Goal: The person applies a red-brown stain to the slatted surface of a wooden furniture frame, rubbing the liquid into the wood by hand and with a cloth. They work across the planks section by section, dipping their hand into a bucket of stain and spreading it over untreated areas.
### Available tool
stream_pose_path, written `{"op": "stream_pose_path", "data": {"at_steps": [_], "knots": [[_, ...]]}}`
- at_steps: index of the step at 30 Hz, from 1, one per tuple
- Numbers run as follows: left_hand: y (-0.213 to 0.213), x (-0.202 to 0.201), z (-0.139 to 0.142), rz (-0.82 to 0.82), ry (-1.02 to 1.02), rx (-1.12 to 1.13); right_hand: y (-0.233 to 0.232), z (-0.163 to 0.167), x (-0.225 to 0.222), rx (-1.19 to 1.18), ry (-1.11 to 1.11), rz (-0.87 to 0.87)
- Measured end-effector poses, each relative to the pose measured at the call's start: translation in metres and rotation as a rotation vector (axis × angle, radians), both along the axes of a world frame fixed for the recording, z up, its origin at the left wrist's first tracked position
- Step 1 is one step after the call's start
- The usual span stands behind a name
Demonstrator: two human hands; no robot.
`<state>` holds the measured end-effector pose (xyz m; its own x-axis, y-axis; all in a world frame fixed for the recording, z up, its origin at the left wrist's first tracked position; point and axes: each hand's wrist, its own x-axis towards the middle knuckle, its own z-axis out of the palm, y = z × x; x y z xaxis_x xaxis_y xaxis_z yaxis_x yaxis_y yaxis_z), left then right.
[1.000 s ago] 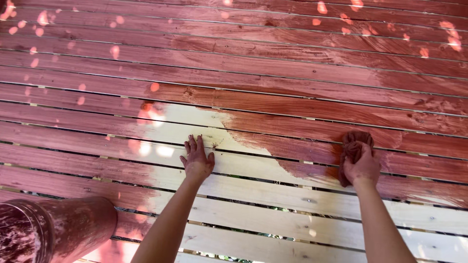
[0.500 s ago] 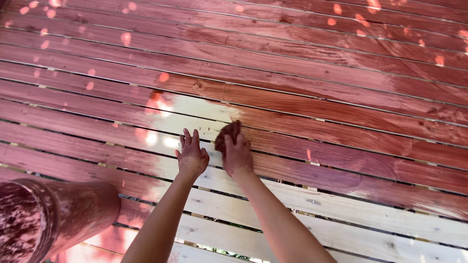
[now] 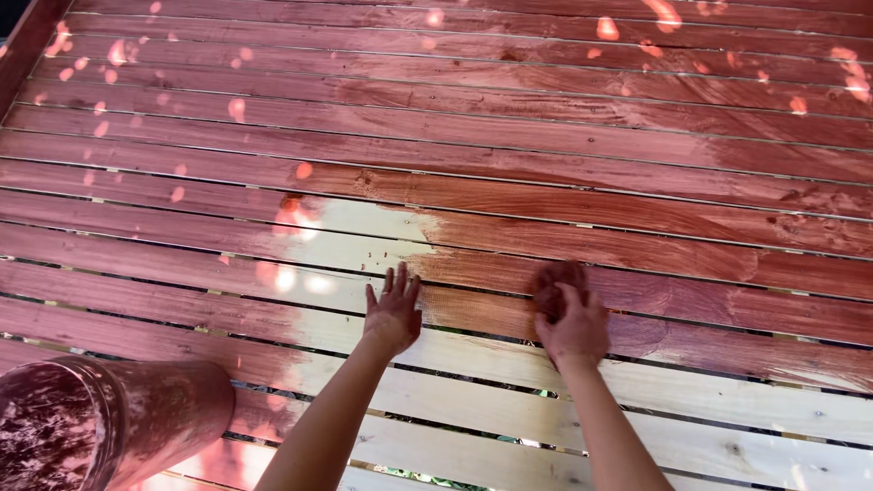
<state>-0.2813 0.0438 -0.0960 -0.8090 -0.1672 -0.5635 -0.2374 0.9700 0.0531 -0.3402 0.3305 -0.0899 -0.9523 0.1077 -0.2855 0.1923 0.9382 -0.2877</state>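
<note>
Left hand point(image 3: 394, 314) is flat on the deck point(image 3: 509, 145), fingers spread, holding nothing, right at the edge of the bare patch. Right hand point(image 3: 571, 327) is closed round a stained rag point(image 3: 556, 275), pressing it on a board mid-deck. Stain-smeared bucket point(image 3: 109, 427) sits at the near left corner.

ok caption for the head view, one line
Left hand flat on the slatted deck, right hand pressing a stain-soaked pad; bucket nearby.
</note>
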Motion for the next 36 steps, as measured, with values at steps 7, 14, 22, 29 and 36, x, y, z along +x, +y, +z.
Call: {"op": "stream_pose_path", "data": {"at_steps": [7,14,22,29,36], "knots": [[0.002,-0.002,0.017,-0.142,-0.145,-0.071,0.003,-0.023,-0.001,0.013,0.051,-0.048],[0.005,-0.006,0.010,-0.130,-0.159,-0.069,0.003,-0.026,0.002,-0.005,0.090,-0.065],[0.002,-0.004,0.012,-0.139,-0.180,-0.093,0.002,-0.027,0.002,-0.015,0.079,-0.061],[0.006,-0.005,0.015,-0.137,-0.190,-0.097,0.005,-0.029,0.003,-0.048,0.144,-0.031],[0.007,-0.005,0.015,-0.145,-0.172,-0.110,0.006,-0.029,0.003,-0.051,0.122,-0.038]]}}
